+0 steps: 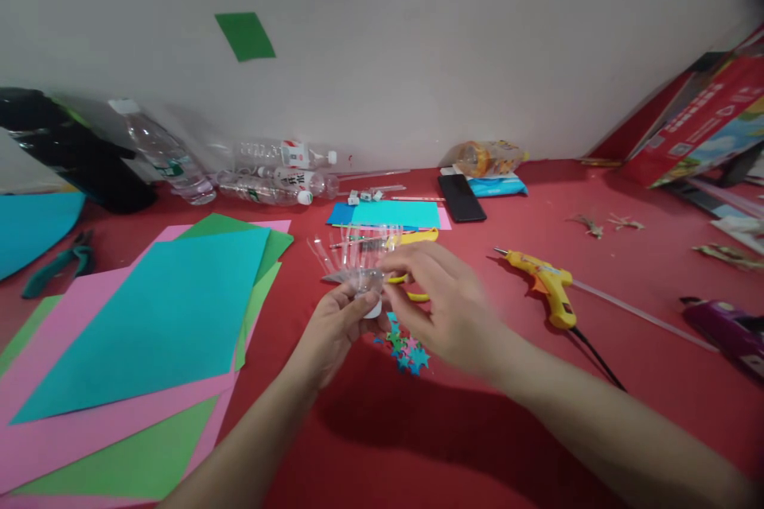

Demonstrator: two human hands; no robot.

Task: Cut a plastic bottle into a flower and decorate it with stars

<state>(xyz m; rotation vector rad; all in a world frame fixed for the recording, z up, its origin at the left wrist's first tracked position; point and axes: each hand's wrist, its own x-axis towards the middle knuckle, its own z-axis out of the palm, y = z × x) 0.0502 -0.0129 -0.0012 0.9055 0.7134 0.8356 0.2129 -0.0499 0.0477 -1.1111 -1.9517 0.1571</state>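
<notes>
The cut bottle top (367, 281) is in the person's hands, held above the desk (477, 433) near the middle of the view. Its long axis runs away from the body: the white cap (373, 308) points back toward the wearer, and the clear strips (361, 250) fan out toward the wall. The left hand (340, 318) is closed around the neck and cap; the right hand (447, 294) is just beside the strips on their right, fingers bent, and blur hides whether they pinch one. The right is thus the nearer to the strips, the left to the cap. Yellow-handled scissors (419, 297) show behind the hands, and paper stars (411, 354) lie below them. On the left, a blue paper sheet (161, 318) bounds the bare strip of desk; on the right, there is open red surface as far as the yellow glue gun (546, 278)
</notes>
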